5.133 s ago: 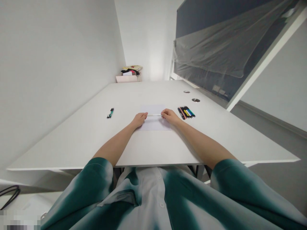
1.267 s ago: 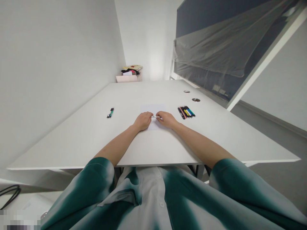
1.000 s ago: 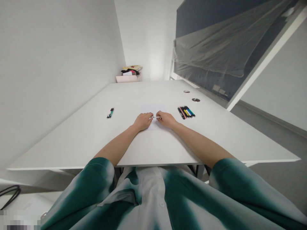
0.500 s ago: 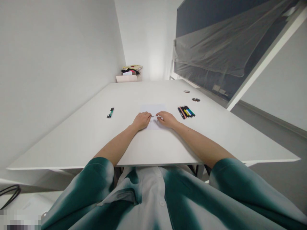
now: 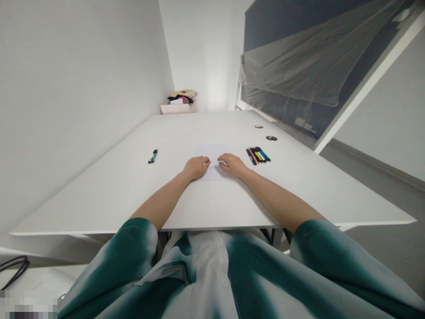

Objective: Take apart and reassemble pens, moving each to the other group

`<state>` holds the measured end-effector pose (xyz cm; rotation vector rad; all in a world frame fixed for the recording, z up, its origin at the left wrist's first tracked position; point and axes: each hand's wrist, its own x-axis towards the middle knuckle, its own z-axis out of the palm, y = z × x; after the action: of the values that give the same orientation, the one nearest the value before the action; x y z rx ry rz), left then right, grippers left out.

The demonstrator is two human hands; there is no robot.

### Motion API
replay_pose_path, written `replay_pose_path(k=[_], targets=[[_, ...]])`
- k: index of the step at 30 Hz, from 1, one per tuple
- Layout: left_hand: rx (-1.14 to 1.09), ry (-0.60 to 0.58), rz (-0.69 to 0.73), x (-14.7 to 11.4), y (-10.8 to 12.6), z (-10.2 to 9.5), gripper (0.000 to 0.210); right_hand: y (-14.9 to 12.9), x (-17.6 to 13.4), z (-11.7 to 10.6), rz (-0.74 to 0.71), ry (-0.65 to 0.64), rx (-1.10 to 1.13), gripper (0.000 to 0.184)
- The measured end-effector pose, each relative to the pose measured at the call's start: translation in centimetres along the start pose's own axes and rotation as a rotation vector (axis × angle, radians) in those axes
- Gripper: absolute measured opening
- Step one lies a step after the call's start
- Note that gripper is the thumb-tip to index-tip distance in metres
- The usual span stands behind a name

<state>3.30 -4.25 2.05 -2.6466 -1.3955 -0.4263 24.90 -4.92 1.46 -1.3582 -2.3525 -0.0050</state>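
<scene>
A sheet of white paper (image 5: 212,173) lies on the white table, beneath both hands. Between my fingertips a slim pen (image 5: 214,161) with a pale barrel runs level, just over the sheet. My left hand (image 5: 196,168) pinches its left end, where a little dark colour shows at the fingertips. On the other side my right hand (image 5: 231,165) is closed round the pale right part of the pen. The fingers cover most of the pen, so I cannot tell whether its cap is on.
Right of the paper, several coloured pens (image 5: 258,156) lie side by side. Green and black pens (image 5: 152,157) lie at the left. Two round metal grommets (image 5: 271,138) are set in the table (image 5: 212,204) near its right edge. A box of items (image 5: 175,108) stands at the far end.
My right fingertips have shifted slightly to the right, widening the gap between the hands. Less of the pen's dark part shows beside my left fingers, and a thin pale length shows instead.
</scene>
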Motion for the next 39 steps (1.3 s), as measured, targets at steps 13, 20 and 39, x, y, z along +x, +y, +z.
replay_pose_path(k=[13, 20, 39], targets=[[0.031, -0.04, -0.189, 0.0, -0.6, -0.2, 0.033, 2.8, 0.6, 1.2, 0.191, 0.058, 0.028, 0.046], [-0.012, -0.086, -0.1, 0.0, -0.5, -0.2, 0.036, 1.9, 0.8, 1.3, 0.209, 0.026, 0.046, 0.038], [-0.034, -0.078, 0.014, -0.1, 0.1, -0.3, 0.035, 0.3, 0.7, 1.0, -0.12, 0.065, 0.035, 0.023]])
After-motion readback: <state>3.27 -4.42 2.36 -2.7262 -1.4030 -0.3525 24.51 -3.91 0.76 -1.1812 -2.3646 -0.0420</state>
